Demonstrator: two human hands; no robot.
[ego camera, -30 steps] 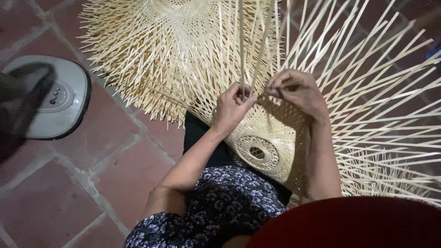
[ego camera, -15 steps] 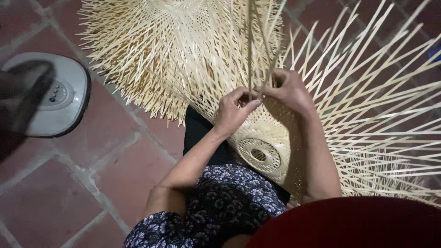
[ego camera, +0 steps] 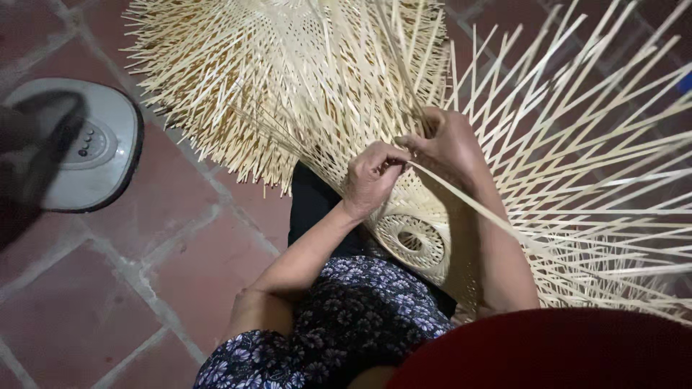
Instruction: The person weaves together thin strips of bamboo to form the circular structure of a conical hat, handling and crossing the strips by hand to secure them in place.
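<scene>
Head view, so we've got both hands curled tight: left hand [ego camera: 371,176] pinching a bamboo strip [ego camera: 476,205], right hand [ego camera: 447,144] gripping strips in the woven basket [ego camera: 411,238] on our lap. Loose strips fan out right; tiled floor [ego camera: 180,252] open left, near a scale [ego camera: 86,151].

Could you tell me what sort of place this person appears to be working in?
Probably a home floor or small craft workshop for bamboo weaving. The floor is red tile, the hands work pale strips into a half-woven basket, another woven piece lies beside, and a grey fan base stands nearby.
</scene>
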